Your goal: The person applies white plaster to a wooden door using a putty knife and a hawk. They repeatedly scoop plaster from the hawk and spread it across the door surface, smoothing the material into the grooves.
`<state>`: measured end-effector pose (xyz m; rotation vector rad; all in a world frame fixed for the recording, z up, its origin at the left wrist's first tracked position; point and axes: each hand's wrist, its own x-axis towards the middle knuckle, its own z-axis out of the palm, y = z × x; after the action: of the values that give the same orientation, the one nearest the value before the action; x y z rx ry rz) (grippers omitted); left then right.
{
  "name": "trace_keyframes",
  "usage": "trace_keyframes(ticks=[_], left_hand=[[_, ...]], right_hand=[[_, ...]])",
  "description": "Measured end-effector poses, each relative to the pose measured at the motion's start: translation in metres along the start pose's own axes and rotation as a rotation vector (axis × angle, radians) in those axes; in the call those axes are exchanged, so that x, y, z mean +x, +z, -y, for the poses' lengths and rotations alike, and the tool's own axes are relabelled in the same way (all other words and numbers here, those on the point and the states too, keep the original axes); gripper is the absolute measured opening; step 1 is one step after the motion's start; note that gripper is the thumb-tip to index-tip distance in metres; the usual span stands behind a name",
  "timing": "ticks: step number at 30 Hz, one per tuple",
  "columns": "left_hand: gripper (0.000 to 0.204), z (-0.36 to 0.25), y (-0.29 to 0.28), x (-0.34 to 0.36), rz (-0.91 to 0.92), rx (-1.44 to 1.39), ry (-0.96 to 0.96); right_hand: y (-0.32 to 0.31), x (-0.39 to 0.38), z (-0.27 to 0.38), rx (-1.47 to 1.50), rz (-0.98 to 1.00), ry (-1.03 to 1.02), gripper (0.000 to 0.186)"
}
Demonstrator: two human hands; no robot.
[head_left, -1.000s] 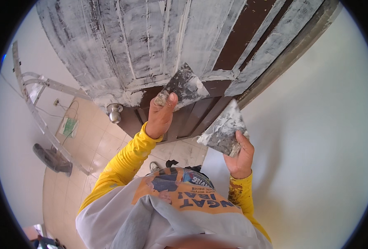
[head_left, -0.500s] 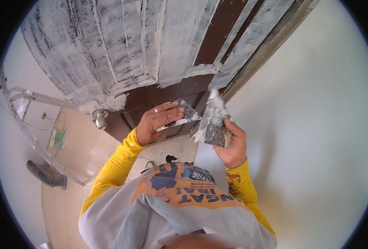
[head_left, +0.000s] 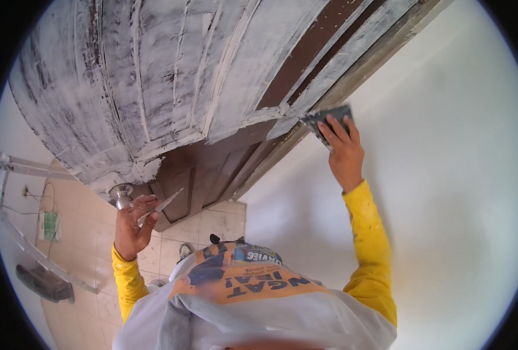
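Note:
My right hand [head_left: 344, 146] grips a dark, flat putty spreader [head_left: 329, 118]. The spreader's tip reaches the right edge of a brown panelled door [head_left: 212, 157], by the frame. White putty [head_left: 171, 70] is smeared in streaks over the door's upper part; its lower panels are bare brown. Low at the left, my left hand [head_left: 135, 224] is closed on a second putty spreader [head_left: 168, 200], seen nearly edge-on and pointing up to the right. That hand is just below the round metal doorknob [head_left: 121, 192].
A pale wall [head_left: 445, 204] fills the right side, meeting the wooden door frame [head_left: 381, 49]. At the left stand a metal ladder [head_left: 34, 242] and a dark object [head_left: 44, 284] on the tiled floor [head_left: 89, 245]. A green-and-white packet [head_left: 50, 226] lies near a cable.
My hands have moved apart. The right one went up and right with its spreader to the door's edge; the left one dropped down and left with the other spreader.

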<state>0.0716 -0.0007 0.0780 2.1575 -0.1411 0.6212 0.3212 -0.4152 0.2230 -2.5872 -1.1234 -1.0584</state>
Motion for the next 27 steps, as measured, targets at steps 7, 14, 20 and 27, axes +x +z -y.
trace_keyframes(ticks=[7, 14, 20, 27], left_hand=[[0.02, 0.026, -0.009, -0.007, 0.014, 0.009, -0.085], [0.021, 0.039, -0.005, -0.007, -0.117, 0.063, 0.082], [0.02, 0.04, -0.007, -0.009, -0.134, 0.082, 0.002], [0.021, 0.044, 0.006, -0.009, -0.236, 0.193, 0.069]], right_hand=[[0.021, 0.064, -0.027, -0.56, 0.188, -0.379, 0.037], [0.044, 0.083, -0.041, -0.655, 0.217, -0.433, 0.036], [0.06, 0.087, -0.017, -0.804, 0.263, -0.357, 0.032], [0.028, 0.077, 0.0, -0.774, 0.379, -0.275, 0.035]])
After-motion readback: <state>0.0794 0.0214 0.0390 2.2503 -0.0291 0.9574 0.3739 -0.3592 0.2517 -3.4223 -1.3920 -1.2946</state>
